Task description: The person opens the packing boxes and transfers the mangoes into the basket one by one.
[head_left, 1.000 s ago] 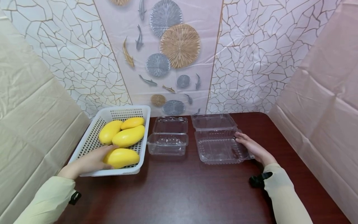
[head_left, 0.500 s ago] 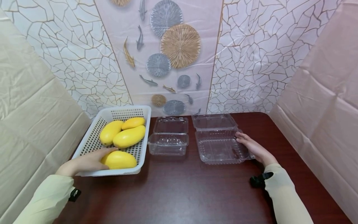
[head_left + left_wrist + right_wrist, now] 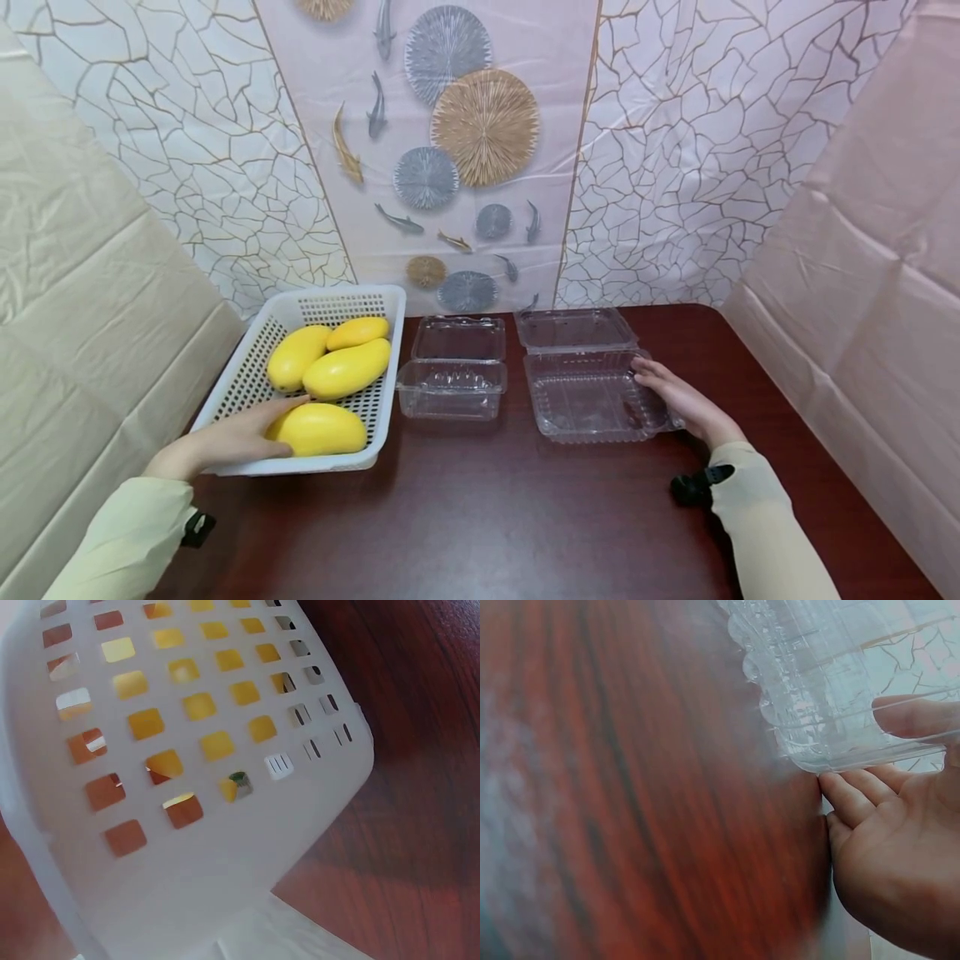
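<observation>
A white perforated basket [image 3: 386,417] on the left holds several yellow mangoes [image 3: 347,368]. My left hand [image 3: 232,437] reaches over its near left corner and grips the front mango [image 3: 321,430], thumb on the near side and fingers behind it. In the left wrist view the basket wall [image 3: 225,877] fills most of the picture, and yellow shows through its holes. On the right, my right hand [image 3: 686,404] holds the side of the larger clear plastic clamshell container [image 3: 585,404]. The right wrist view shows the thumb [image 3: 915,718] along its wall and the other fingers below.
Between basket and larger container stands a smaller clear clamshell [image 3: 450,400], its lid [image 3: 459,340] folded back. The larger container's lid [image 3: 576,329] also lies back. The dark red-brown table [image 3: 465,508] meets a patterned cloth [image 3: 637,167] behind and beige cloth at both sides.
Over the last second my left hand has drawn the front mango slightly left and towards me inside the basket, turning it a little. My right hand has stayed on the container.
</observation>
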The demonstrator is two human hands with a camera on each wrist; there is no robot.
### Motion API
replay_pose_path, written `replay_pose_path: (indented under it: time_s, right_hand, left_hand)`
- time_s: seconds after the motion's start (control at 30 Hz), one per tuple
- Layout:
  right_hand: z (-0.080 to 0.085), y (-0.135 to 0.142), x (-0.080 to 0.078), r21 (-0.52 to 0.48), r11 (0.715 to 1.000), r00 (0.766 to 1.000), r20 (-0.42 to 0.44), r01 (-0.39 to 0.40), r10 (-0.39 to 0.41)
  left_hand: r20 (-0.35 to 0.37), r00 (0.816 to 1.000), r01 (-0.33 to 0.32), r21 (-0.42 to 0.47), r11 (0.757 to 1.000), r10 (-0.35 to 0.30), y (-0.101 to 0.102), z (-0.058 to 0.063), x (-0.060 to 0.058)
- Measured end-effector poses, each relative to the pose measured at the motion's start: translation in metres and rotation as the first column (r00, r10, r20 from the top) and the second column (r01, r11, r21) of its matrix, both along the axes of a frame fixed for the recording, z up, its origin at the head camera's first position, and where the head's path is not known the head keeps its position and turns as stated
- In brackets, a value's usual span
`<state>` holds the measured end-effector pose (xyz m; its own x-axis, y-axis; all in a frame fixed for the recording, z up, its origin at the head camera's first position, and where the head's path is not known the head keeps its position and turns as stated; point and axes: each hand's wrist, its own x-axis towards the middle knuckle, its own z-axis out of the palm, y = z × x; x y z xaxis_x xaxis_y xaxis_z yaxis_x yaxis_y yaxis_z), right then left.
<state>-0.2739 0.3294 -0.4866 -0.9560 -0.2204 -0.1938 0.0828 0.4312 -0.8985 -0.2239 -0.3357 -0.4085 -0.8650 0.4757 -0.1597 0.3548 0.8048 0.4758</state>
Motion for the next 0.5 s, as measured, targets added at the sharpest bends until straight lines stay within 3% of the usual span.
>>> replay_pose_path:
  time_s: [0.2,0.5]
  right_hand:
    - [0.0014,-0.0007,0.0,-0.001,1.0,1.0,0.0,-0.001,0.001]
    - [0.0011,-0.0025,0.0005,-0.006,1.0,1.0,0.002,0.002,-0.002]
  left_hand:
    - [-0.007,0.998,-0.055,-0.015,0.998,0.055,-0.0025,-0.0031,0.0025]
    - [-0.076,0.994,-0.075,-0.01,0.997,0.074,-0.0058,-0.0041,0.0055]
